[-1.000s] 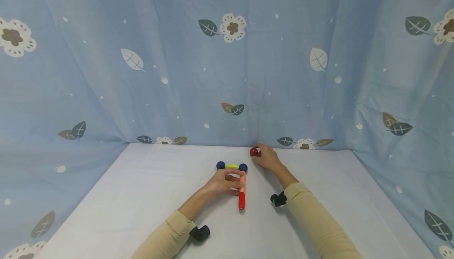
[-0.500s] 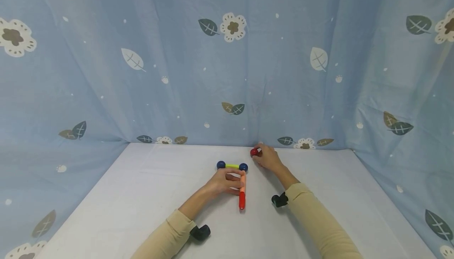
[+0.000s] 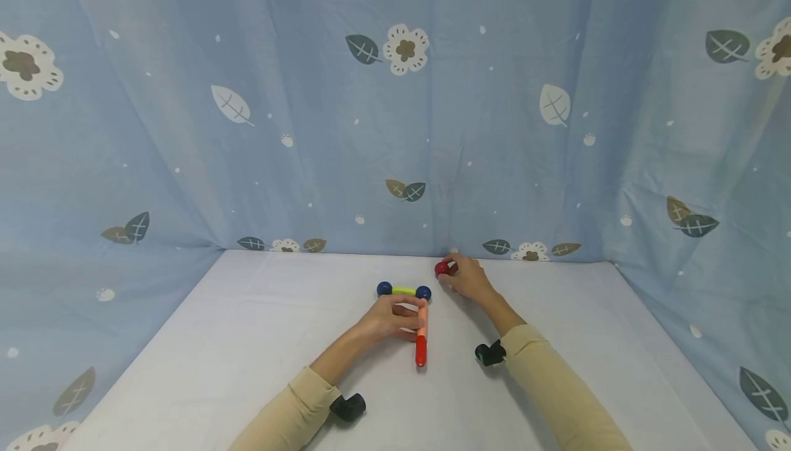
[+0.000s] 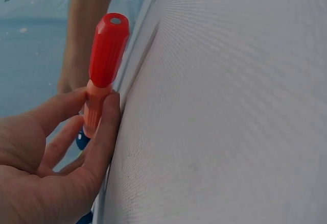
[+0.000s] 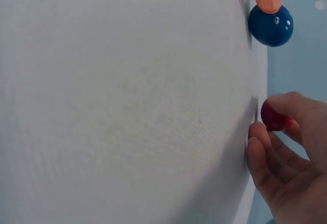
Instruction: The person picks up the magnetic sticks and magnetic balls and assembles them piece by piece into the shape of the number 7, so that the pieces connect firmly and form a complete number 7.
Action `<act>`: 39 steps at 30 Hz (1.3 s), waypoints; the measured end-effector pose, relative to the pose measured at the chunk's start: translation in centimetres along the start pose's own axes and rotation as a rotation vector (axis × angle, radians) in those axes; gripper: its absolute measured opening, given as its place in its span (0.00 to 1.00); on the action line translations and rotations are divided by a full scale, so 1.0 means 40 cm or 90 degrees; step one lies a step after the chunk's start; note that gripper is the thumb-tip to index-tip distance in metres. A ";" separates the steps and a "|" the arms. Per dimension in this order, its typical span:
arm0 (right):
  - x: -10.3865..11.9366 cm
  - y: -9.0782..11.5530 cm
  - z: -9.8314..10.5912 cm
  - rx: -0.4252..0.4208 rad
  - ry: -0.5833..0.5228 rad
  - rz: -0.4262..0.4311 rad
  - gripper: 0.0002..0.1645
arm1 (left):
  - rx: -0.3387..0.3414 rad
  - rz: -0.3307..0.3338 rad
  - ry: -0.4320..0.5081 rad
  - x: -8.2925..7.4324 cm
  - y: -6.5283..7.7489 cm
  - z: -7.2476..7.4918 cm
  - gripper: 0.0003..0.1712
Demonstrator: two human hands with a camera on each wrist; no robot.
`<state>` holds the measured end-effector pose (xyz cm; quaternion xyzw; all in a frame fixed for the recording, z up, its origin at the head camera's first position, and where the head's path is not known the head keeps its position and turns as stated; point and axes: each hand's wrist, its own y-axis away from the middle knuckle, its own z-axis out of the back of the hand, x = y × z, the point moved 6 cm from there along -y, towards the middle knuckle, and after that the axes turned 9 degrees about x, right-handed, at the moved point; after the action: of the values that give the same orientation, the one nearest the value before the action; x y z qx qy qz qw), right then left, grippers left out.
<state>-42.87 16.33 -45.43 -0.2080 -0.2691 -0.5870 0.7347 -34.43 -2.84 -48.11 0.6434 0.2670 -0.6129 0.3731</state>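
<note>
My left hand (image 3: 386,317) grips an orange magnetic rod (image 3: 423,320) between thumb and fingers. A red rod (image 4: 109,50) continues from its near end, with a metal disc showing at the tip. At the far end, the orange rod meets a dark blue ball (image 5: 271,26). From that ball a yellow-green rod (image 3: 404,291) runs left to another blue ball (image 3: 384,288); both lie on the white table. Farther back, my right hand (image 3: 468,277) pinches a red ball (image 5: 275,116) between thumb and fingers, apart from the joined pieces. A bit of red shows behind that ball.
A blue curtain (image 3: 488,163) printed with leaves and flowers rises behind and beside the white table (image 3: 259,341). Black wrist cameras (image 3: 349,407) stick out below both sleeves, close over the tabletop.
My right hand and forearm have drawn back very slightly towards me, with the red ball still pinched. The left hand and the joined rods stay in place.
</note>
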 end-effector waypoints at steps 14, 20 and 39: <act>0.038 0.032 0.013 0.001 0.008 0.045 0.25 | 0.004 0.001 0.008 -0.002 0.007 -0.001 0.23; 0.047 0.049 0.021 -0.006 0.018 0.062 0.26 | 0.004 -0.002 0.002 -0.003 0.004 0.002 0.23; 0.096 0.126 0.022 0.017 0.063 0.133 0.22 | 0.004 -0.005 -0.008 -0.004 0.005 -0.003 0.23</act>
<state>-37.44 15.14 -42.24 -0.1963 -0.2172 -0.5133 0.8067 -34.21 -2.83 -47.92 0.6395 0.2655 -0.6192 0.3702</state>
